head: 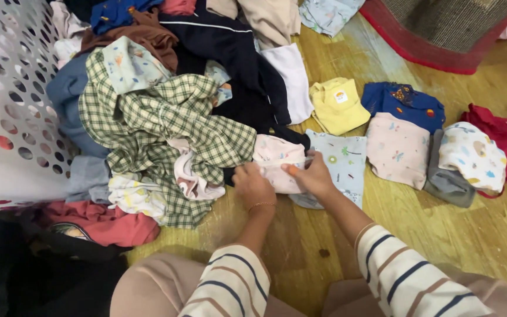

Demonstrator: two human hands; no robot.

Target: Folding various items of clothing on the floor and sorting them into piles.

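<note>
The pale pink garment (277, 161) looks like soft, matt cloth. The green checked shirt (165, 117) is a woven, crumpled fabric. The laundry basket (7, 88) is smooth white perforated plastic. The floor (441, 235) is yellowish wood with visible grain and a slight sheen.

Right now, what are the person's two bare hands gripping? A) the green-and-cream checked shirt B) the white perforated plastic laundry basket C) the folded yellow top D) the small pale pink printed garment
D: the left hand and right hand both pinch the small pale pink printed garment, which lies beside the checked shirt.
</note>
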